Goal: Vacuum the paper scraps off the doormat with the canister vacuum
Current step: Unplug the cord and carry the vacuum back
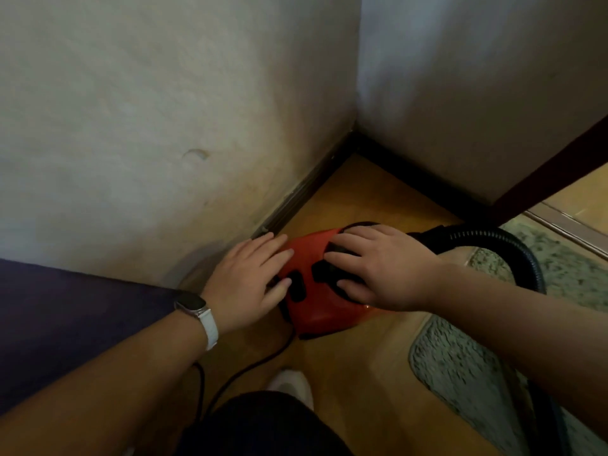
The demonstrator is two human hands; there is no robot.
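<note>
Head view, looking down into a room corner.

- Canister vacuum (316, 307): red shell with black recesses on top. It sits on the wood floor (358, 199) close to the corner, near the dark baseboard (306, 192) of the left wall (148, 126).
- Left hand (250, 278): open, fingers straight and together. It lies flat on the vacuum's left flank, with the fingertips reaching the red top. Nothing is gripped. A watch (192, 306) on a white strap is on that wrist.
- Right hand (378, 268): open too, fingers spread and laid over the black parts on the vacuum's top. It is pressing or resting there; I cannot tell which. The fingers do not curl round anything.
- Hose (513, 245): black and ribbed. It leaves the vacuum's right end and arcs right and down behind my right forearm.
- Power cord (243, 370): thin and black. It trails from under the vacuum toward me across the floor.
- Doormat (460, 366): grey-green, speckled pile. It lies on the floor just right of the vacuum and does not touch it. My right forearm crosses above it.
- A dark purple surface (65, 324) fills the left edge; I cannot tell what it is.
- A dark door frame (559, 166) slants at the upper right.
- The white toe of my footwear (289, 386) shows below the vacuum.
</note>
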